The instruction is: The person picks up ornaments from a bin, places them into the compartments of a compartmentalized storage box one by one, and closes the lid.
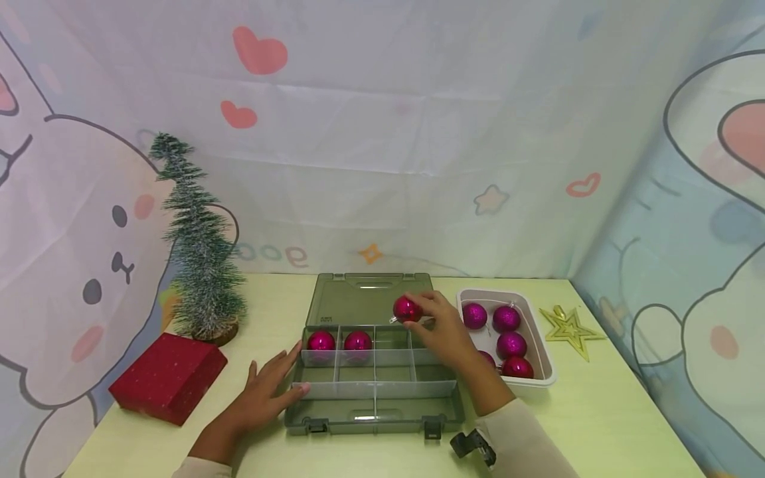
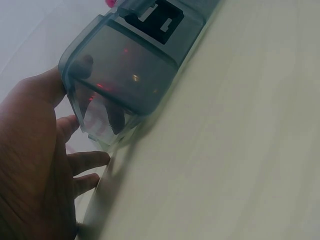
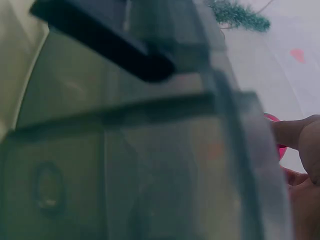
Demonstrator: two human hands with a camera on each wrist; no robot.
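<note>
My right hand (image 1: 442, 332) pinches a shiny red-pink ball (image 1: 408, 309) by its side, above the back of the divided box (image 1: 375, 388), over its open lid (image 1: 358, 299). In the right wrist view the fingers hold that ball (image 3: 283, 151), partly hidden. Two shiny balls (image 1: 321, 341) (image 1: 358, 341) sit in the two back-left compartments. My left hand (image 1: 263, 398) rests against the box's left side with fingers spread; in the left wrist view its thumb and fingers touch the box end (image 2: 125, 65).
Right of the box, a white tray (image 1: 540, 358) holds several purple and red balls (image 1: 510, 346). A gold star (image 1: 572, 330) lies at the far right. At the left stand a small green tree (image 1: 203, 265) and a red box (image 1: 167, 377). A patterned cloth (image 1: 370, 133) hangs behind.
</note>
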